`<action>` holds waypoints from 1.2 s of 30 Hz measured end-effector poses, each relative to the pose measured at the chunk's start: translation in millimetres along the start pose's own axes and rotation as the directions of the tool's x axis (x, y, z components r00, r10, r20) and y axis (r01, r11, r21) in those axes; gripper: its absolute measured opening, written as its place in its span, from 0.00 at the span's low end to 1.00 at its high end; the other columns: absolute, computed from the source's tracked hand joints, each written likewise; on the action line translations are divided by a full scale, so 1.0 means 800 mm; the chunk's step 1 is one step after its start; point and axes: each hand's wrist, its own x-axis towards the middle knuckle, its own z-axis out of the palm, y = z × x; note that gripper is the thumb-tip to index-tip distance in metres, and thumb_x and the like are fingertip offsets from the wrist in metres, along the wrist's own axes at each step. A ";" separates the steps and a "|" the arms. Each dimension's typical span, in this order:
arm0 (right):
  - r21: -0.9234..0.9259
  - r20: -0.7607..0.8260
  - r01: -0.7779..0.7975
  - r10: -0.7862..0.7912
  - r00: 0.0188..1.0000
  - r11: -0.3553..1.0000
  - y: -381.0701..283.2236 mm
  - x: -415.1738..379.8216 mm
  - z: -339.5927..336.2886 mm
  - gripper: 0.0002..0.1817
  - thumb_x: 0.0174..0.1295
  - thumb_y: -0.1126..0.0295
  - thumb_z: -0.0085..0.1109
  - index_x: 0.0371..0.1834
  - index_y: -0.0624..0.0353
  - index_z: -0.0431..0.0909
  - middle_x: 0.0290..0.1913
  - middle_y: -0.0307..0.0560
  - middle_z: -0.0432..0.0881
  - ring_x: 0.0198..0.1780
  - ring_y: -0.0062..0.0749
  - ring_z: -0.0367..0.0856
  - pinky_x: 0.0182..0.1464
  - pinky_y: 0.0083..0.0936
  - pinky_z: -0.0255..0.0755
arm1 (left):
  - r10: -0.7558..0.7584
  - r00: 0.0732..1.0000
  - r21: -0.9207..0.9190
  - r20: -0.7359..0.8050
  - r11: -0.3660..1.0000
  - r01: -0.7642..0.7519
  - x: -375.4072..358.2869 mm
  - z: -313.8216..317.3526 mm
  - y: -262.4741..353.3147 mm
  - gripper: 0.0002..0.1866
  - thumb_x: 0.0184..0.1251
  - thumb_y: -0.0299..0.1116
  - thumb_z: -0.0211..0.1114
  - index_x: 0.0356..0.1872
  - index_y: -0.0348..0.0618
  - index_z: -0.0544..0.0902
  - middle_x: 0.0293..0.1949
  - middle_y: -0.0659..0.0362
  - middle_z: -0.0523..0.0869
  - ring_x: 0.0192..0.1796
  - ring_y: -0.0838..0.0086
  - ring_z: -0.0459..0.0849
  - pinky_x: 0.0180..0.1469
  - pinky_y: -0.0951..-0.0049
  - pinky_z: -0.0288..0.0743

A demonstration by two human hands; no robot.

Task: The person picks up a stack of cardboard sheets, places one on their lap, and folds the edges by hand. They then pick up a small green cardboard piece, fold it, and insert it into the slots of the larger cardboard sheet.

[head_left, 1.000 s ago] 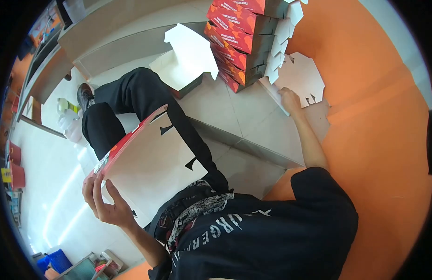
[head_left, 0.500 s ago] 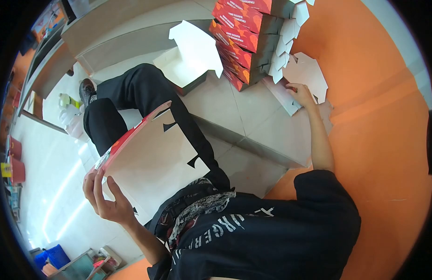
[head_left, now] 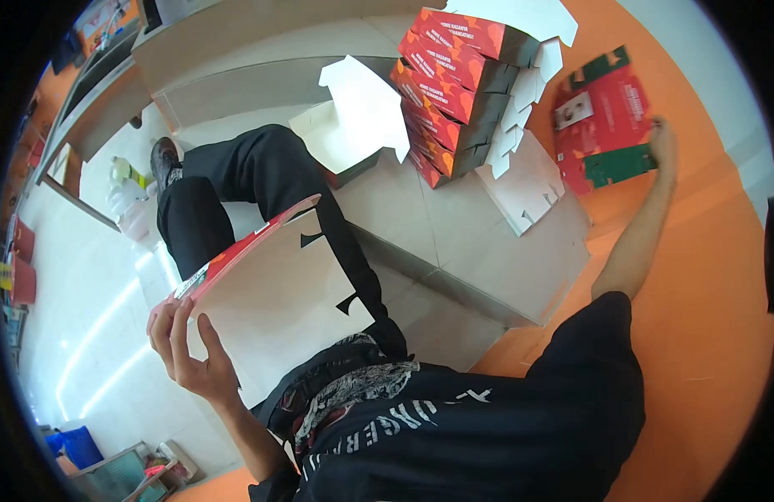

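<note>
My right hand (head_left: 663,149), stretched out to the far right, grips the edge of a flat cardboard box (head_left: 604,117) with red and green printing. This box is unfolded and raised in front of the orange wall, slightly blurred. Across my lap lies another flat cardboard box (head_left: 278,293), white inside face up, with dark notches and a red outer edge. My left hand (head_left: 190,347) rests its fingertips on the raised left edge of it, thumb spread apart from the board. How far the fingers reach behind that edge is hidden.
A tall stack of folded red boxes (head_left: 462,92) stands on the tiled ledge (head_left: 462,243). Left of it sits an open box (head_left: 345,125) with its lid up. A white-faced flat sheet (head_left: 525,188) lies right of the stack. Bottles (head_left: 128,192) stand on the floor.
My right hand has lifted a flat cardboard box off the ledge beside the stack and swung it up and right, its printed side now showing. My left hand stays at the lap box's edge.
</note>
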 end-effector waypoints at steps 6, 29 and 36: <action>-0.152 -0.416 -0.115 0.042 0.908 0.982 -0.084 -0.005 -0.208 0.20 0.69 0.64 0.42 0.60 0.57 0.74 0.52 0.59 0.81 0.54 0.54 0.79 0.56 0.41 0.72 | -0.006 1.000 -0.039 -0.007 0.999 0.006 0.005 0.001 0.006 0.15 0.53 0.17 0.66 0.44 0.36 0.85 0.44 0.52 0.82 0.53 0.57 0.78 0.60 0.58 0.67; 0.538 -0.578 0.793 -0.810 0.100 -0.286 -0.690 -0.310 0.057 0.19 0.63 0.68 0.50 0.56 0.60 0.75 0.41 0.47 0.82 0.36 0.36 0.83 0.37 0.29 0.78 | -0.179 0.978 -0.571 0.105 0.794 0.206 0.132 -0.109 -0.063 0.09 0.57 0.22 0.69 0.37 0.33 0.80 0.39 0.58 0.80 0.43 0.75 0.79 0.49 0.77 0.71; 0.723 -0.370 0.634 -0.929 0.020 -0.274 -0.585 -0.470 0.088 0.23 0.52 0.68 0.60 0.54 0.59 0.78 0.54 0.53 0.79 0.61 0.45 0.74 0.64 0.46 0.67 | -0.248 0.863 -0.181 0.440 0.917 0.356 0.210 -0.018 -0.068 0.14 0.57 0.35 0.70 0.39 0.35 0.84 0.35 0.57 0.85 0.39 0.72 0.82 0.45 0.74 0.76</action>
